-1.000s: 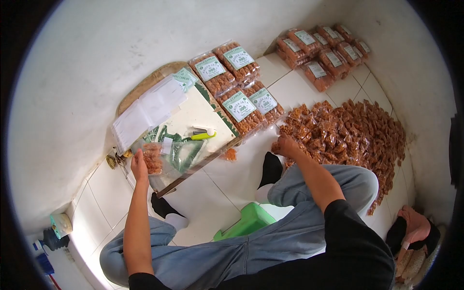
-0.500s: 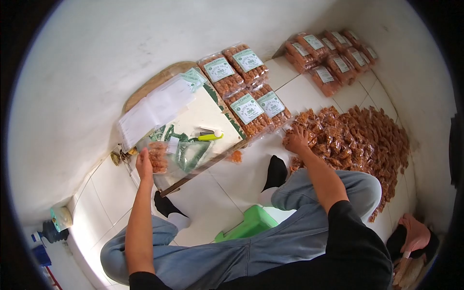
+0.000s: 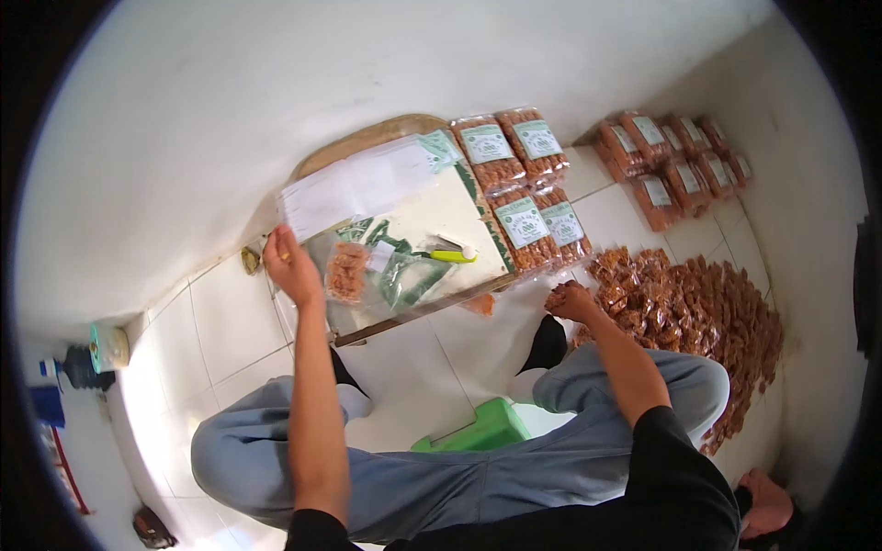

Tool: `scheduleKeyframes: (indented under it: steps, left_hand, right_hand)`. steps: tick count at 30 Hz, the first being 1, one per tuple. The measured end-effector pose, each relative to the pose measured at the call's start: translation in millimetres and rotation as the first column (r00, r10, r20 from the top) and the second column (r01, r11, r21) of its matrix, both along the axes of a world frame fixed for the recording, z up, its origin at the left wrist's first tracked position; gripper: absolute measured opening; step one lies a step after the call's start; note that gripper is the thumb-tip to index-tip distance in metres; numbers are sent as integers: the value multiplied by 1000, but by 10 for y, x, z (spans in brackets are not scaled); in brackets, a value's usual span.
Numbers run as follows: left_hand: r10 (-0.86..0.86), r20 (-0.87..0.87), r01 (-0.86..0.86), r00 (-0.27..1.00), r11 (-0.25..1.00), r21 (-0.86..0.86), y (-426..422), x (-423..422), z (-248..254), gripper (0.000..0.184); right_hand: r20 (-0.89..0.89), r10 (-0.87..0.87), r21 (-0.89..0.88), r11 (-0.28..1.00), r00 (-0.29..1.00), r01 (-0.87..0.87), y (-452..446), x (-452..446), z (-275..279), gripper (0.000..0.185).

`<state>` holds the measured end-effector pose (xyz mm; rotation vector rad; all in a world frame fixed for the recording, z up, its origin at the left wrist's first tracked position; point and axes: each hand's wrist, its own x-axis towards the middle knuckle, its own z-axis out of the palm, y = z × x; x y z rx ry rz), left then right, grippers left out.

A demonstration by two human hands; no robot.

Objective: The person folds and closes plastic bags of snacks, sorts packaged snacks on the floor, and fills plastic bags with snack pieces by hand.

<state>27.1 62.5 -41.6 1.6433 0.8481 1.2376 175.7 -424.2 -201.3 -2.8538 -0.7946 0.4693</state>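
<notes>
My left hand is raised at the left edge of the low table, fingers apart and holding nothing. Just right of it, a clear bag partly filled with brown snacks lies on the table. My right hand is closed round small brown snack packets, beside the large pile of packets on the floor. A yellow-green tool rests near the table's middle. White sheets or bags are spread along the table's back.
Labelled, filled bags stand at the table's right end. More filled packs are stacked by the back right wall. A green plastic stool is between my legs. One small orange packet lies before the table.
My left hand has let go of the snack bag and lifted to its left. My right hand has drawn back from the pile with packets. The view has shifted left.
</notes>
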Motion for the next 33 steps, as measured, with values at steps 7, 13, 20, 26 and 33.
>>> scheduleKeyframes:
  steps: [7, 13, 20, 26, 33]
  left_hand:
    - [-65, 419, 272, 906, 847, -457, -1116, -198, 309, 38]
    - [-550, 436, 689, 712, 428, -585, -2205, -215, 208, 42]
    - [-393, 768, 855, 506, 106, -509, -2174, -403, 814, 57]
    - [-343, 784, 843, 518, 52, -535, -1708, -615, 1022, 45]
    - [-269, 716, 763, 644, 299, -574, -1663, -705, 1120, 42]
  right_hand:
    - [-604, 130, 278, 959, 786, 55, 357, 421, 1450, 19]
    - [-255, 474, 523, 801, 843, -292, 1159, 23, 2655, 40]
    - [-199, 551, 555, 745, 810, -370, 1784, -703, 3330, 36]
    - [-170, 625, 595, 681, 762, -426, 2091, -903, 3609, 35]
    - [-178, 637, 726, 599, 750, -337, 2231, -859, 3568, 30]
